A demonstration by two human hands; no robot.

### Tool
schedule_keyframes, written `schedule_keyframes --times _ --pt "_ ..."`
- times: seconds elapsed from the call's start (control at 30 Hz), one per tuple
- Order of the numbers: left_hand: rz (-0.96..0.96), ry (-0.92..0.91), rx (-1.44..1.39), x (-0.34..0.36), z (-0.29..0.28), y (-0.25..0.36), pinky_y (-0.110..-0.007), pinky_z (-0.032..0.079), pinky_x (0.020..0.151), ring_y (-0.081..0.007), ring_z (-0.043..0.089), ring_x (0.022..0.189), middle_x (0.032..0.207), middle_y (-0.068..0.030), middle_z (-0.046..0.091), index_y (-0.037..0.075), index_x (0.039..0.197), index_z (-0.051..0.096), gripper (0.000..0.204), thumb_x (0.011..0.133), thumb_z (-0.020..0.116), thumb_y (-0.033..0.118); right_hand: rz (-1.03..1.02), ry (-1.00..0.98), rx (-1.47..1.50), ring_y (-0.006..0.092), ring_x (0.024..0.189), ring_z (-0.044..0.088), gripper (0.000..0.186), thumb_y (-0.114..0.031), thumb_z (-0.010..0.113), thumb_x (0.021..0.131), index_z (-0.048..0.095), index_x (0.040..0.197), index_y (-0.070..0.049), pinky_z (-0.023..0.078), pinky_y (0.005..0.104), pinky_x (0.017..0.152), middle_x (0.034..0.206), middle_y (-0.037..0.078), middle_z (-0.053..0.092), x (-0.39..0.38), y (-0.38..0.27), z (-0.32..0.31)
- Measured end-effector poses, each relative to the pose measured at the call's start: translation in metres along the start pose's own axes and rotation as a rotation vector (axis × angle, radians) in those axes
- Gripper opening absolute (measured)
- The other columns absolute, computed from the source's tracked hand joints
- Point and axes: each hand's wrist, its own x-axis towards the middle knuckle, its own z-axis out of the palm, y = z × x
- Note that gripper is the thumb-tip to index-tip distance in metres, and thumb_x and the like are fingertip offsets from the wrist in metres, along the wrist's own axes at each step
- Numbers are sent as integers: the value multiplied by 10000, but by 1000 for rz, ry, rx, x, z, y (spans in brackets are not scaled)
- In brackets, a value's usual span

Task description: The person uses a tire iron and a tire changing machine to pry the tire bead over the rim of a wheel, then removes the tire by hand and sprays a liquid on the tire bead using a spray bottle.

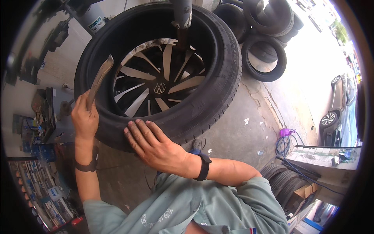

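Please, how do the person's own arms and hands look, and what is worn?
The left hand, with a dark wristband, and the right hand, with a black wrist strap, wear no gloves. The sleeves are short and grey-green.

Loose tyres (266, 77), a parked car (343, 113), a cardboard box (302, 195); coiled blue hose (284, 141), perhaps.

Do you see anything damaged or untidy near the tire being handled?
Right of this tire, the concrete floor shows jagged cracks and pale scraps; a blue hose or cord lies in untidy loops.
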Motion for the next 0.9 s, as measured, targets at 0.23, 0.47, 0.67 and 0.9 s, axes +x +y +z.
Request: schedule_keyframes --times 0.23,0.47,0.67,0.9 --pt "-85 6 20 -7 2 -11 -422 518 769 -405 646 864 935 -198 671 -8 1067 642 235 839 594 -37 -18 -15 5 284 1296 528 530 -242 470 897 527 1365 0 388 408 1101 1398 158 545 3 3 1" --pt "-144 -24 -46 -10 4 -6 -397 513 719 -371 654 811 858 -168 662 -5 1011 636 169 857 574 -36 -36 -52 280 261 1311 522 480 -233 566 906 558 1345 -38 386 408 1100 1406 125 546 -8 19 -15" --pt "-213 -36 -45 -9 2 -2 -373 503 679 -335 659 755 801 -136 660 6 974 626 104 899 554 7 149 70 343 183 1237 583 429 -261 717 806 671 1217 -147 425 385 1050 1294 17 641 -46 82 -37" --pt "-262 42 2 -19 4 -5 -302 503 657 -171 672 683 777 -114 682 -38 936 647 220 1007 538 140 163 193 239 163 1154 634 373 -147 709 743 710 1116 -161 447 396 1029 1175 -14 695 -79 154 -45"
